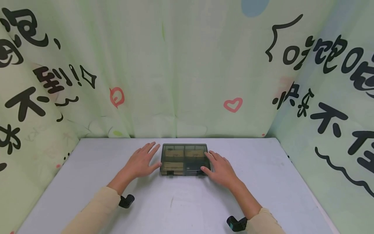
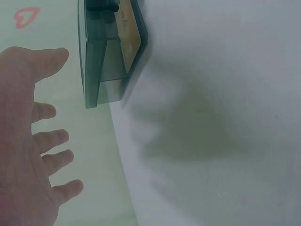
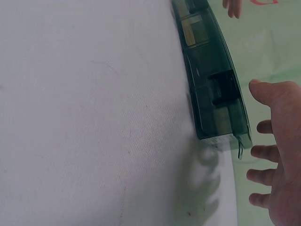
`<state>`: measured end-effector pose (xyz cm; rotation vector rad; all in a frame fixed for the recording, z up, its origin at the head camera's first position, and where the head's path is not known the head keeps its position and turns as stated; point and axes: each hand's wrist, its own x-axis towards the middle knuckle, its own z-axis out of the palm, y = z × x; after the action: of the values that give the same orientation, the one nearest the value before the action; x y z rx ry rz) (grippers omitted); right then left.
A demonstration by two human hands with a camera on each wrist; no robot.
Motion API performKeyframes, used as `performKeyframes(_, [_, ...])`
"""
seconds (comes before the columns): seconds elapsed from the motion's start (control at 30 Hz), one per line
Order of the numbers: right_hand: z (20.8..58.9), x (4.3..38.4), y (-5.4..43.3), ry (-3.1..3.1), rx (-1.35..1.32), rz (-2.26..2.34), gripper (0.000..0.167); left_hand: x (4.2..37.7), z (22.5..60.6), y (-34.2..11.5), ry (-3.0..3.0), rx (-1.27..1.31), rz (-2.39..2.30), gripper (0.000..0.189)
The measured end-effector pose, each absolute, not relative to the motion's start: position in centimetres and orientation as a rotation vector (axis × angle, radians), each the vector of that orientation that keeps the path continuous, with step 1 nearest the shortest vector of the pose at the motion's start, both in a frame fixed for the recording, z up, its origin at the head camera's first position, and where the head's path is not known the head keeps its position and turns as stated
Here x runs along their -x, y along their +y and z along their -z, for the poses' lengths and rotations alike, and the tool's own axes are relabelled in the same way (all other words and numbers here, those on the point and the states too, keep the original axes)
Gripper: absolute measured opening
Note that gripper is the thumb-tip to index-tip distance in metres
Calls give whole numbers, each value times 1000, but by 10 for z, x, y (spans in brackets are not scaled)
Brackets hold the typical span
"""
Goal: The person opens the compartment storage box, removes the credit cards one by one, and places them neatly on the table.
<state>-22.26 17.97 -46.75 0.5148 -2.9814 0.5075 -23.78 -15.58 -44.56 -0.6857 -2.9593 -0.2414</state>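
Observation:
A dark, see-through plastic compartment box (image 1: 184,164) lies near the back of the table, its lid down and two black latches along its front. Tan, flat pieces show through the lid in several compartments. My left hand (image 1: 142,162) is beside the box's left side, fingers spread and thumb tip close to the front left corner. On the other side, my right hand (image 1: 221,169) overlaps the right edge in the head view, fingers extended. The right wrist view shows the right thumb (image 3: 270,92) apart from the box front (image 3: 214,80), near a latch (image 3: 224,88).
The box stands on a white-covered table (image 1: 181,208). Behind it and at both sides hangs a pale green curtain (image 1: 175,71) with black lettering and red hearts. Each wrist wears a small black camera, such as the left one (image 1: 127,201).

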Motion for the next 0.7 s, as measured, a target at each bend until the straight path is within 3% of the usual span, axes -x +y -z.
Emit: performKeyframes(0.7, [471,222,171,-3043,-458,-573,66,240,457,-142,-3033,684,293,75])
